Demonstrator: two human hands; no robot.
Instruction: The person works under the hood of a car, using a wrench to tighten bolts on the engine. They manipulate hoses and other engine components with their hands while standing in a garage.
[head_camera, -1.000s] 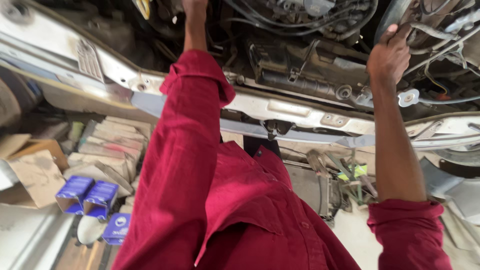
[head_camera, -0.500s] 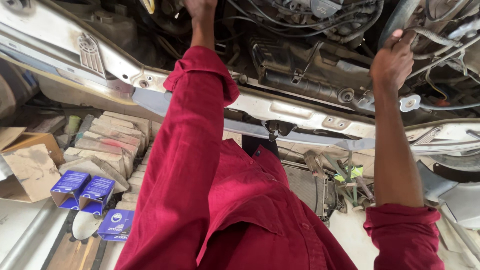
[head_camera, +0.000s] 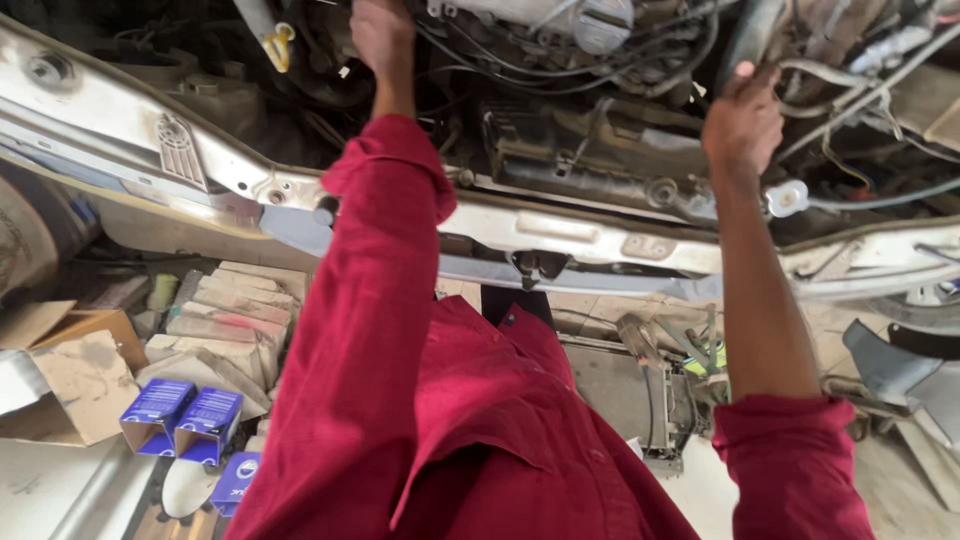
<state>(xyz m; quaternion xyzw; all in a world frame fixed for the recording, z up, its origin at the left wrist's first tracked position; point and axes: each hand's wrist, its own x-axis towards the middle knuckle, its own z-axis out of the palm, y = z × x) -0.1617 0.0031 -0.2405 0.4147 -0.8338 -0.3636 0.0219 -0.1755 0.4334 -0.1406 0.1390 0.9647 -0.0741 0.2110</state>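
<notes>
The engine bay (head_camera: 600, 130) is a grimy tangle: dark hoses, thin wires running every way, a grey metal block low in the middle and a pale round cap (head_camera: 603, 22) up near the top edge. It sits beyond the white, scuffed front crossmember (head_camera: 560, 232), which runs across in front of the person in the red shirt. The right hand (head_camera: 742, 118) is up against a thick dark hose (head_camera: 748, 38) at the top right, fingers curled narrowly and knuckles toward me; it touches the hose, though I cannot tell whether it truly grips it. The left hand (head_camera: 381, 35) reaches deep among the wires at the top centre, near a yellow-looped dipstick handle (head_camera: 281, 45); its fingers are cut off by the picture's edge (so how far they are spread, or what they hold, I cannot tell). Down on the floor to the left lie blue boxes (head_camera: 185, 420) beside torn cardboard (head_camera: 70, 385).
</notes>
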